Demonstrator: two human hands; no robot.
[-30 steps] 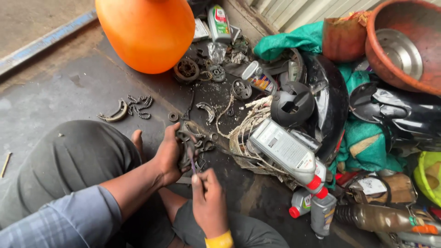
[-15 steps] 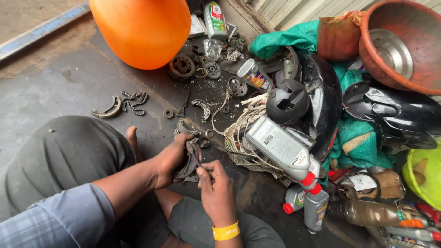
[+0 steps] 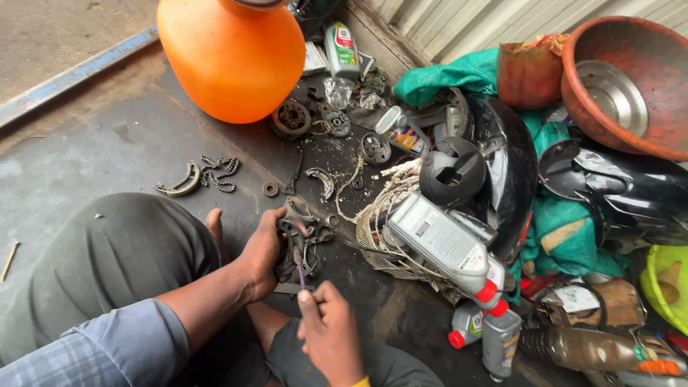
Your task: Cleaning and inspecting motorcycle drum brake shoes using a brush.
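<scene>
Clutter everywhere on this oily dark floor, so we go big to small. Biggest thing is the round orange plastic jug at the top, then the rusty red-brown metal basin with a steel dish in it, and the green cloth draped under shiny black plastic body panels. Just right of our hands sits a tangle of frayed off-white rope with grey plastic oil bottles with red caps lying on it. Up on the left, well apart, a curved worn brake shoe lies beside a short greasy chain.

Now the work itself. Our left hand is wrapped around the greasy dark metal part, steadying it just above the floor between our knees. Our right hand is pinching a thin purple-handled tool, its tip poking up into the part.

Looks to us like we're mid-way through picking or prying something small out of that part. Next move probably calls for a firm left-hand grip and careful pressure, since a slip would jab the palm.
</scene>
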